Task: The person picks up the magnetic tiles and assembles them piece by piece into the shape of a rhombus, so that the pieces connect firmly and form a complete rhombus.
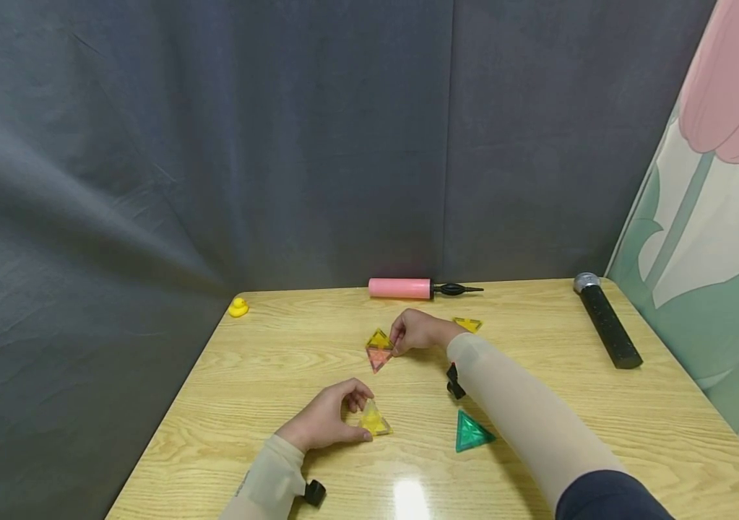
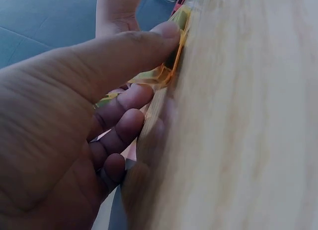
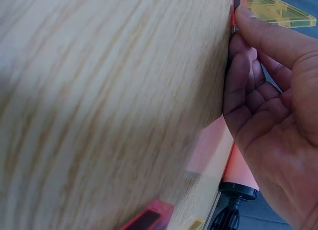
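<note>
My left hand (image 1: 331,417) curls its thumb and forefinger about a yellow triangular magnetic tile (image 1: 376,420) low on the table; whether it is one piece or several, I cannot tell. The thumb lies along its edge in the left wrist view. Farther out, my right hand (image 1: 417,330) pinches the side of a pink triangular tile (image 1: 378,358). A second yellow triangular tile (image 1: 378,338) meets the pink one edge to edge, making a diamond. That yellow tile (image 3: 280,11) shows beyond the thumb in the right wrist view.
A green triangular tile (image 1: 472,432) lies near my right forearm. Behind that wrist is another yellow tile (image 1: 468,323). The right wrist view also shows a pink piece (image 3: 151,219). At the back are a pink pump (image 1: 402,289), a rubber duck (image 1: 238,308) and a microphone (image 1: 606,318).
</note>
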